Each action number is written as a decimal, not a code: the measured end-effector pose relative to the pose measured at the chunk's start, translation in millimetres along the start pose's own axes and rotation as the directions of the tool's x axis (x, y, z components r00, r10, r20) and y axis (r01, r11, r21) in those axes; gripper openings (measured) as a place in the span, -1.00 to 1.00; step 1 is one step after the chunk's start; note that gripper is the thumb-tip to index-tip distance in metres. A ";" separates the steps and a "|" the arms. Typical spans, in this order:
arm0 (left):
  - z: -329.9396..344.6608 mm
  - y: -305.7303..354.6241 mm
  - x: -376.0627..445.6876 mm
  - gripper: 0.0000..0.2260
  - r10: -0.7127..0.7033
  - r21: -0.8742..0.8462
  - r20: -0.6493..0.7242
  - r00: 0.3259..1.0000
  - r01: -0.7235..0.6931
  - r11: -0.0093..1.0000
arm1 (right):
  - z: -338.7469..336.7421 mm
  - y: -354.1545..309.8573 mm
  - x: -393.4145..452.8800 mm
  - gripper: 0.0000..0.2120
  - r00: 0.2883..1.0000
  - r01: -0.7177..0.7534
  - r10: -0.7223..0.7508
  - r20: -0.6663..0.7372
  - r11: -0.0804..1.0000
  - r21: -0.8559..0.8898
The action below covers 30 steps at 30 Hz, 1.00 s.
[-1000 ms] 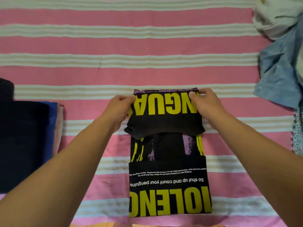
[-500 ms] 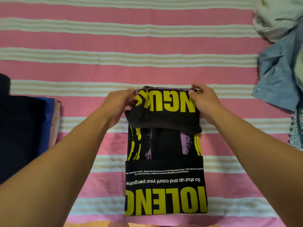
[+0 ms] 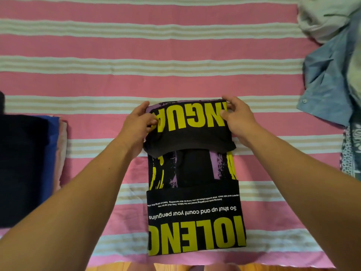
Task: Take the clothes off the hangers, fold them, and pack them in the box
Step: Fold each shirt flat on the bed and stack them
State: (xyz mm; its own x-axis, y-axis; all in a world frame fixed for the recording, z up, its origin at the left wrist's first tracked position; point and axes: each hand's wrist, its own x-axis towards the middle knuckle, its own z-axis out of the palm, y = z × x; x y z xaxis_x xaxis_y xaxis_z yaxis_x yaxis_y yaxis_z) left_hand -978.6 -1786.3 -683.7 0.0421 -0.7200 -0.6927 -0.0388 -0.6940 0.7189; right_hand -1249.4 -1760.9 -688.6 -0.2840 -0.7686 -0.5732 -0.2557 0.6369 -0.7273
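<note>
A black T-shirt (image 3: pixel 193 208) with yellow letters and purple print lies folded into a narrow strip on the pink striped sheet (image 3: pixel 136 45). Its near end is folded up and its far end is folded back toward me. My left hand (image 3: pixel 136 126) pinches the far fold's left corner. My right hand (image 3: pixel 239 118) pinches the far fold's right corner. No box or hanger is in view.
A stack of folded clothes (image 3: pixel 25 169), dark on top with blue and pink edges, sits at the left. Loose garments lie at the right: a white one (image 3: pixel 322 18), a light blue shirt (image 3: pixel 328 85) and a patterned piece (image 3: pixel 351 153). A wooden floor (image 3: pixel 121 267) shows below the sheet's near edge.
Both hands keep their grip on the far fold and have shifted it slightly; the left thumb now presses further over the corner. The shirt's near part has not moved.
</note>
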 end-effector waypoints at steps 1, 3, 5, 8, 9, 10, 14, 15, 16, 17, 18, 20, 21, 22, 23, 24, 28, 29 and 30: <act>2.4 0.3 -2.2 -0.43 0.010 0.079 0.022 1.000 -0.011 0.997 | 1.0 -0.2 -2.2 -0.51 1.000 -0.009 0.009 -0.017 1.000 0.019; 5.8 3.6 -10.5 -0.42 0.057 0.274 -0.013 0.998 -0.051 0.961 | 1.9 -1.4 -13.4 -0.48 0.999 -0.007 0.008 -0.037 1.000 0.008; 3.1 5.7 -24.9 -0.43 0.060 0.395 -0.067 0.996 -0.029 0.918 | 3.3 3.7 -28.8 -0.46 1.000 0.015 -0.017 -0.018 0.993 -0.114; -4.3 -4.0 -46.9 -0.53 -0.076 0.384 -0.053 0.996 0.091 0.919 | 4.0 21.0 -46.4 -0.58 0.999 -0.026 0.030 0.016 0.975 -0.219; -4.3 -7.3 -53.9 -0.61 -0.092 0.379 -0.059 0.994 0.108 0.919 | 3.8 25.8 -48.5 -0.64 0.997 -0.076 0.078 0.001 0.985 -0.155; -3.3 -11.8 -57.3 -0.69 -0.100 0.334 -0.088 0.991 0.124 0.934 | 3.1 28.4 -49.5 -0.68 0.990 -0.139 0.139 -0.006 0.988 -0.067; 3.7 -28.6 -62.6 -0.80 -0.145 0.153 -0.180 0.973 0.173 0.973 | 4.5 38.3 -51.6 -0.77 0.969 -0.246 0.247 -0.004 0.966 0.080; 3.0 -34.7 -62.9 -0.81 -0.078 0.335 -0.188 0.979 0.138 0.932 | 3.4 39.0 -51.0 -0.78 0.982 -0.191 0.191 -0.009 0.978 -0.086; 1.8 -39.3 -63.7 -0.78 0.007 0.589 -0.154 0.988 0.086 0.804 | -1.5 33.4 -51.5 -0.76 0.993 -0.098 0.115 0.021 0.919 -0.382; -2.0 -40.3 -63.8 -0.70 0.067 0.789 -0.123 0.990 0.057 0.612 | -7.9 25.5 -50.9 -0.70 0.997 -0.026 0.069 0.038 0.749 -0.662; -6.6 -38.0 -62.4 -0.62 0.110 0.907 -0.102 0.989 0.047 0.418 | -15.4 14.4 -49.6 -0.62 0.999 0.013 0.023 0.030 0.531 -0.847; -14.7 -24.7 -58.1 -0.47 0.136 0.955 -0.067 0.988 0.025 0.295 | -29.0 -7.5 -44.2 -0.50 0.998 0.037 -0.055 0.018 0.367 -0.929; -17.8 -16.1 -53.4 -0.44 0.188 0.947 -0.026 0.982 -0.036 0.319 | -32.3 -14.5 -38.2 -0.49 0.990 0.083 -0.136 0.028 0.413 -0.907; -18.4 -7.0 -48.3 -0.44 0.290 0.924 0.042 0.956 -0.147 0.352 | -32.8 -17.9 -31.3 -0.49 0.963 0.187 -0.259 0.071 0.459 -0.868; -14.7 0.0 -43.6 -0.47 0.436 0.895 0.136 0.890 -0.299 0.331 | -30.1 -16.7 -24.5 -0.49 0.915 0.310 -0.381 0.129 0.463 -0.830; -6.4 3.9 -39.2 -0.50 0.561 0.874 0.254 0.787 -0.436 0.215 | -24.1 -12.6 -17.1 -0.47 0.860 0.411 -0.473 0.192 0.417 -0.810; 23.9 -38.6 -4.9 -0.47 0.466 0.781 0.610 0.640 -0.587 -0.215 | 16.0 28.9 6.3 -0.32 0.779 0.544 -0.464 0.421 0.167 -0.822; 24.0 -55.6 5.6 -0.46 0.442 0.773 0.628 0.641 -0.577 -0.262 | 24.2 42.4 10.2 -0.29 0.773 0.548 -0.458 0.438 0.136 -0.825; 21.2 -69.6 14.8 -0.47 0.444 0.768 0.636 0.631 -0.571 -0.289 | 29.7 53.4 12.7 -0.28 0.766 0.544 -0.471 0.439 0.109 -0.832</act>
State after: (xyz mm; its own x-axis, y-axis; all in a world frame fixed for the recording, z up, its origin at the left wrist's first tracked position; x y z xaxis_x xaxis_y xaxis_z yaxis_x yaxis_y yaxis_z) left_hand -996.4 -1748.8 -745.2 -0.6256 -0.7647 -0.1541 -0.7799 0.6091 0.1440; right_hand -1239.2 -1738.4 -745.9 0.3084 -0.9144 -0.2622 -0.9512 -0.2987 -0.0770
